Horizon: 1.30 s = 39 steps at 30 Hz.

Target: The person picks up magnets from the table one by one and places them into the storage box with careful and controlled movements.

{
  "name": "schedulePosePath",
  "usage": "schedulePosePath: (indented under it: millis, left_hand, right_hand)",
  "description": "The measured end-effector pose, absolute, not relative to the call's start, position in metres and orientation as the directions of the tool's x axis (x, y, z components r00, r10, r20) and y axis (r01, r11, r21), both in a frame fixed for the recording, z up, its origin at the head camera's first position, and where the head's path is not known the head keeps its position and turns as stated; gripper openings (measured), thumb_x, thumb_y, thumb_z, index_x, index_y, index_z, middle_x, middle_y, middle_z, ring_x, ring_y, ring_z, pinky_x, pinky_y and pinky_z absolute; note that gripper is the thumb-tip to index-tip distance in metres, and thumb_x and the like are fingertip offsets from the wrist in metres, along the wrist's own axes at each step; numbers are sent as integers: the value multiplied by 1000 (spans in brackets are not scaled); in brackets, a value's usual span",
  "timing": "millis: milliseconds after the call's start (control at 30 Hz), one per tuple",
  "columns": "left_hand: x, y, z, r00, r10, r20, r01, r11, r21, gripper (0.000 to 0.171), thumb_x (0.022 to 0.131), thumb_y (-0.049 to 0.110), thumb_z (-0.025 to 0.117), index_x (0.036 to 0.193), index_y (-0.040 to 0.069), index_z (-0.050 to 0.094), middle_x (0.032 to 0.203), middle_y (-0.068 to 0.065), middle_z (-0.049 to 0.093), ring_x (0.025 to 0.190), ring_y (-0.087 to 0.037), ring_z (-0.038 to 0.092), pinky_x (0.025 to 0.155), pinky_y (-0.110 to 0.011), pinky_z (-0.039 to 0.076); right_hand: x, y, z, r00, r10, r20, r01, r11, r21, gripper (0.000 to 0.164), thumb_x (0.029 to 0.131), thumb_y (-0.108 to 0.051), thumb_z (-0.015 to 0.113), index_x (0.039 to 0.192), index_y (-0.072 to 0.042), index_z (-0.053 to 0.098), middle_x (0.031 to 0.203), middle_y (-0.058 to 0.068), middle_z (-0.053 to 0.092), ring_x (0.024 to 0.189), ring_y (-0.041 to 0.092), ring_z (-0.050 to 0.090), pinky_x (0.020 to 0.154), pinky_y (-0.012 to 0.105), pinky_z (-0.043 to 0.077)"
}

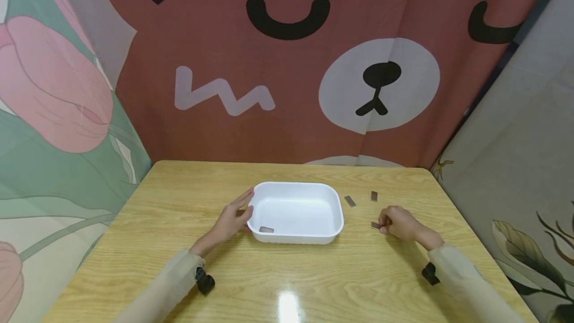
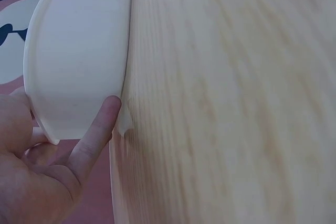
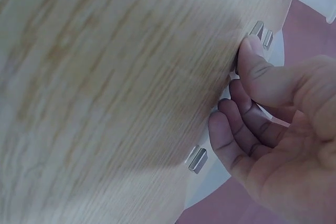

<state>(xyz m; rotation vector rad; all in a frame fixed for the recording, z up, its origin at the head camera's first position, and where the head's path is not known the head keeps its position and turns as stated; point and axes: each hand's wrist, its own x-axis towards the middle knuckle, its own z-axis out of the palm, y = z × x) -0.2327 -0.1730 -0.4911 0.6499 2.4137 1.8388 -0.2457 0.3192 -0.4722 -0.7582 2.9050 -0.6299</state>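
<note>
At the left end of a white rectangular plastic tray [image 1: 296, 239], my left hand [image 1: 230, 221] grips the rim with its thumb over the edge. One finger presses low against the tray's outer wall [image 2: 79, 61] in the left wrist view. Inside the tray, near its front left corner, lies a small flat metallic rectangle [image 1: 266, 230]. To the right, my right hand [image 1: 401, 222] pinches a similar metallic rectangle [image 1: 375, 225] between thumb and fingers; its end [image 3: 257, 29] shows past the thumb. Whether this rectangle touches the table cannot be told.
Two more metallic rectangles lie on the wooden table [image 1: 251, 283] right of the tray: a slanted one [image 1: 350, 201] near its wall and an upright-turned one [image 1: 374, 196] beyond my right hand. A printed curtain [image 1: 291, 133] hangs behind the table's far edge.
</note>
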Motion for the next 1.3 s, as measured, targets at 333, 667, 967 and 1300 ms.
schedulePosePath:
  millis: [333,667,967,1300]
  left_hand:
    - [-219,-169,-466,-906,363,215,305,211,929,52,102,-5,47,148,-14,25,160,-27,13,108,-56,57,65,-45,65]
    - [-231,-173,-491,-913,350,210,298,221,929,53,103,-4,46,151,-7,26,162,-20,13,109,-54,58,64,-43,65]
    - [-230,-172,-491,-920,339,197,282,221,934,54,103,-1,50,152,-4,29,163,-16,17,109,-49,60,65,-34,65]
    - [-232,-172,-491,-915,344,211,297,220,929,53,103,-1,49,152,-5,28,162,-18,15,109,-50,60,64,-33,65]
  right_hand:
    - [-250,322,-477,-867,-497,23,-458,780,-427,19,80,5,77,79,-8,62,72,-3,56,64,9,49,53,24,46]
    - [-249,323,-478,-846,-534,13,-476,742,-472,20,79,4,79,80,-6,61,74,-3,58,66,8,50,54,23,46]
    - [-247,326,-475,-838,-546,18,-467,699,-541,18,80,2,79,82,-3,62,75,-1,60,66,7,50,54,21,46]
    - [-246,330,-472,-845,-533,46,-462,683,-566,17,82,-7,81,85,-3,64,79,0,63,72,9,57,60,23,52]
